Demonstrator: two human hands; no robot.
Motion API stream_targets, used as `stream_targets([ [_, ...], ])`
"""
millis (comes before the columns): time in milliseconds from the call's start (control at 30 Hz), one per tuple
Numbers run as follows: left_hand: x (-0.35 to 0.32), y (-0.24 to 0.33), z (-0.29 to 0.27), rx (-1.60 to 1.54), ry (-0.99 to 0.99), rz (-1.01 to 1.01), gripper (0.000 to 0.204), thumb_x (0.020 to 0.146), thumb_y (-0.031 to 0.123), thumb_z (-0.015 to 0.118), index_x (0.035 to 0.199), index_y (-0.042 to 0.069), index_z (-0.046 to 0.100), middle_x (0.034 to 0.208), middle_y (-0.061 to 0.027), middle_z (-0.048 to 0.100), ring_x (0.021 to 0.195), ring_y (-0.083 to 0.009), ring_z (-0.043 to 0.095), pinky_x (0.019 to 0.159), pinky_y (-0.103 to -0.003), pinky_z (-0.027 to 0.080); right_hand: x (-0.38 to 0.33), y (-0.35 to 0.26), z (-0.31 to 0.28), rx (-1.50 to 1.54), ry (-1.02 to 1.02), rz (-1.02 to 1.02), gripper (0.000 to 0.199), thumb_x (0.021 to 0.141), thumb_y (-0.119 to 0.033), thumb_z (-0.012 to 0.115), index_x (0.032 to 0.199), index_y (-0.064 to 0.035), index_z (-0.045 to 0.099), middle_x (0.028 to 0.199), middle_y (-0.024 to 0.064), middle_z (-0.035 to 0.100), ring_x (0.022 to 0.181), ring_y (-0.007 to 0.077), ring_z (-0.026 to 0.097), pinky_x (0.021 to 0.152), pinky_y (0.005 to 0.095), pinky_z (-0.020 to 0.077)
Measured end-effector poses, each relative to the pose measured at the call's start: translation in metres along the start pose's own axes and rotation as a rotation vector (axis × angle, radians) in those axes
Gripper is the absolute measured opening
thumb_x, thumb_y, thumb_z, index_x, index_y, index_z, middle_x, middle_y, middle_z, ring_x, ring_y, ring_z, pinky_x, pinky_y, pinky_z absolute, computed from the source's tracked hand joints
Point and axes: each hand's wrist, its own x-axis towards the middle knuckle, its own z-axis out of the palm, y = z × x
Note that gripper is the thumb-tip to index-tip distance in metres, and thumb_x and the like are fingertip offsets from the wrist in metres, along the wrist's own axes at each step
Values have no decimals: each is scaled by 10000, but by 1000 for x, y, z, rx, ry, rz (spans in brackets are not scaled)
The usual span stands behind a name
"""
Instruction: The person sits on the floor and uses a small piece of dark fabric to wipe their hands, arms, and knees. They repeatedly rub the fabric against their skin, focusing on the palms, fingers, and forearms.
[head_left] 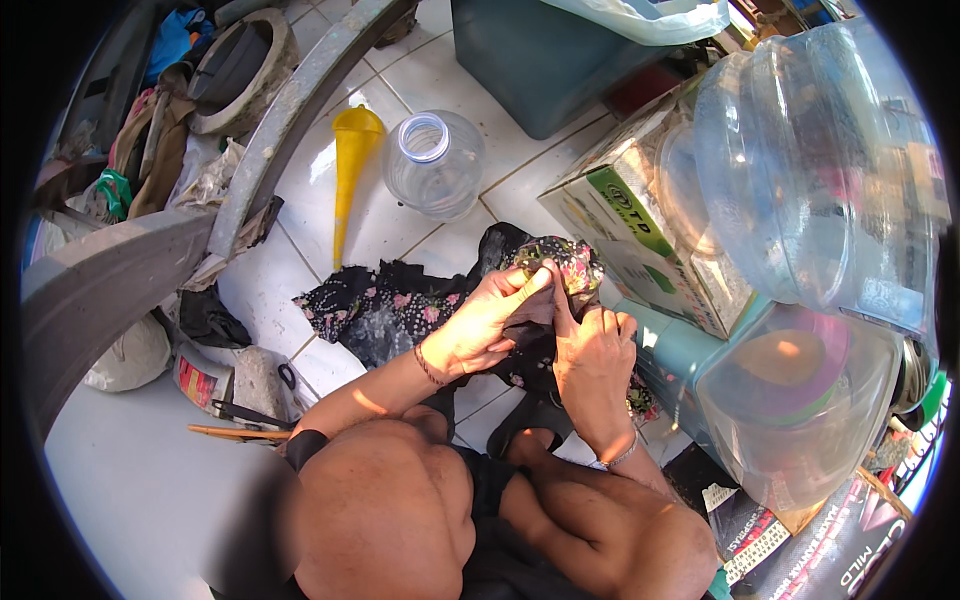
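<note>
Both my hands are closed on a dark floral cloth (580, 266), held up in front of my knees. My left hand (472, 332) pinches it between thumb and fingers. Close beside it, my right hand (594, 368) grips the same cloth with the index finger pointing up along it. Between the fingertips the fabric is bunched, and a plain dark brown patch of it shows. More black cloth with pink flowers and white dots (385, 298) spreads over the tiles to the left of my hands. Whether the two parts are one piece I cannot tell.
Beyond the cloth stand a yellow funnel (350, 170) and a clear plastic bottle (436, 178). A dark bin (540, 75) is behind them. A cardboard box (625, 245), a large water jug (790, 180) and a translucent tub (800, 400) crowd the right. A curved metal frame (262, 165) bounds the left.
</note>
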Motion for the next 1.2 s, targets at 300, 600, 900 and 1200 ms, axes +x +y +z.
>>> stream_targets([
  [300,4,-27,-2,232,9,90,195,1061,215,667,1090,25,705,917,24,673,795,-45,579,711,-250,503,-14,3,28,163,86,-96,466,743,-155,739,1173,19,696,1104,173,652,993,397,609,709,448,557],
  [600,-6,-47,-11,-17,-122,49,264,1010,318,731,965,61,697,751,47,600,587,-23,488,501,-207,375,-13,7,23,286,167,-78,664,747,-119,723,1396,-146,589,1186,162,686,960,407,648,794,490,548],
  [900,-1,-9,-11,-31,-56,-240,447,1098,419,557,1198,6,694,1062,-66,734,519,-61,546,452,-233,462,-10,9,25,152,89,-112,614,783,-68,702,1382,-141,586,1220,152,629,973,386,611,678,431,534],
  [1200,-8,-4,5,144,-85,-38,418,1067,402,632,913,26,731,768,29,664,621,-25,529,542,-205,410,-7,11,9,267,64,-121,689,773,-66,704,1450,-137,599,1091,122,713,869,326,640,757,417,526],
])
